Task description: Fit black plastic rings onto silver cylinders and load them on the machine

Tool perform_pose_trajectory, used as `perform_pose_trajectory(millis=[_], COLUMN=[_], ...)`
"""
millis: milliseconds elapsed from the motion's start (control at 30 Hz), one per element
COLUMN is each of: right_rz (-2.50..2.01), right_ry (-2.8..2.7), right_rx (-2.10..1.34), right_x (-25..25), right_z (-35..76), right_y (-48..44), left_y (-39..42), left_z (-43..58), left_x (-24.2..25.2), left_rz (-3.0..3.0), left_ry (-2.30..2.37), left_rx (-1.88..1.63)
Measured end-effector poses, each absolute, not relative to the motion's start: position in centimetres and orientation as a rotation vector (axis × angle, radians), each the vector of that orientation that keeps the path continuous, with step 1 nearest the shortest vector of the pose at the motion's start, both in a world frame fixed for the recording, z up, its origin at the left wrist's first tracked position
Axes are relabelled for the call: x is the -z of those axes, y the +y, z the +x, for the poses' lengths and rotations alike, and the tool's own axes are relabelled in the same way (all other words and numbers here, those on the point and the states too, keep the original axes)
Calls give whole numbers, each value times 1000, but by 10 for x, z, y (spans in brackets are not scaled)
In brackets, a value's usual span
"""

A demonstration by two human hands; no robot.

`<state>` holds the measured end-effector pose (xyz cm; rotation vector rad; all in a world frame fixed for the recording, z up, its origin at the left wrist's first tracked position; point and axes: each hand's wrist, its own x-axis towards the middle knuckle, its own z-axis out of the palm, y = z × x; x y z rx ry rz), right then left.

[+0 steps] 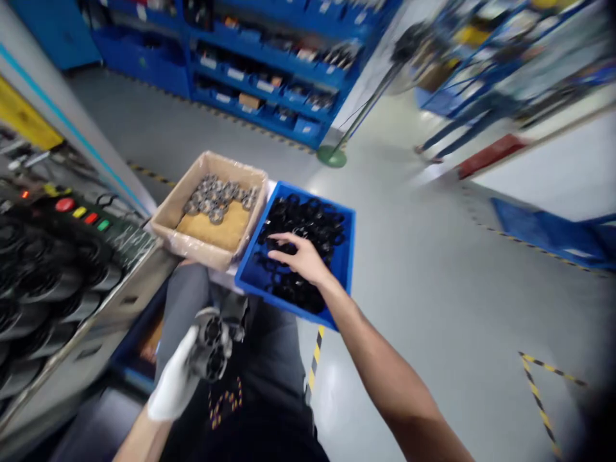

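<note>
Right hand [301, 256] down in the blue bin [346, 256], fingers [279, 239] spread apart and resting on the heap of black rings [308, 221]; nothing clamped that can be made out. Left hand [176, 382], in a white glove, low over the lap, fingers wrapped around a grey metal part [212, 343] with round holes. Just beside the blue bin, touching on its left, a cardboard box [168, 218] lined with plastic, small metal bearings [216, 192] piled at its far end over a brown sheet. Further left, a machine panel [91, 221] with red, yellow and green buttons, dark round housings [33, 282] stacked below it. Beyond, grey floor [433, 269] with yellow-black tape, blue shelving [269, 70] full of bins, a fan stand with green base [332, 156], and another person's legs [462, 128] at far right, blurred. Nothing between right hand and rings.
</note>
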<state>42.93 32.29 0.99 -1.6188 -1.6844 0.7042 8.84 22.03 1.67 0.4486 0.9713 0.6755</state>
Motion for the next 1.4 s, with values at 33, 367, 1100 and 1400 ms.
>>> perform_pose_trajectory(millis=[33,367,1100,1400], right_rz=[-1576,-1148,-1257,-1160], right_ry=[-1656,-1716,-1665,-1476], right_rx=[-720,-671,-613,-901], right_x=[-19,-73,-50,-52], right_z=[417,297,265,268], right_y=[308,220,210,206], left_y=[220,222,218,220], left_z=[88,93,69,79], left_x=[-22,-31,-38,-17], left_rz=[398,676,1000,811], left_ry=[976,885,858,964], left_rx=[-688,-987,-883,-1101])
